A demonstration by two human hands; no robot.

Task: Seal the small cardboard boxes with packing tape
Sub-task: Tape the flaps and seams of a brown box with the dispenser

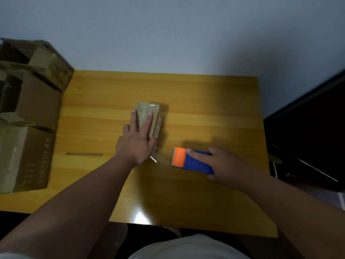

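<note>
Tape drawn from small box to dispenser

Small cardboard box (149,118) lies near the middle of the yellow wooden table (205,109), its top glossy with clear packing tape. The left hand (137,141) presses flat on the box's top, fingers (134,118) straight and spread, with the fingertips near the box's far end and the palm over its near end. A strip of clear tape (160,156) runs from the box's near end, just beside that palm, across to the tape dispenser (192,160), which sits on the table to the right of the box and nearer the person. The dispenser has an orange head facing the box and a blue body. The right hand (225,165) grips the blue body, index finger laid straight along its top, thumb curled under the near edge.

Left of the box, at the table's left edge, stands a stack of larger cardboard cartons (28,113), some with open flaps. A thin grey strip (84,154) lies on the table between the cartons and the left hand. Dark furniture (308,137) stands to the right of the table.
</note>
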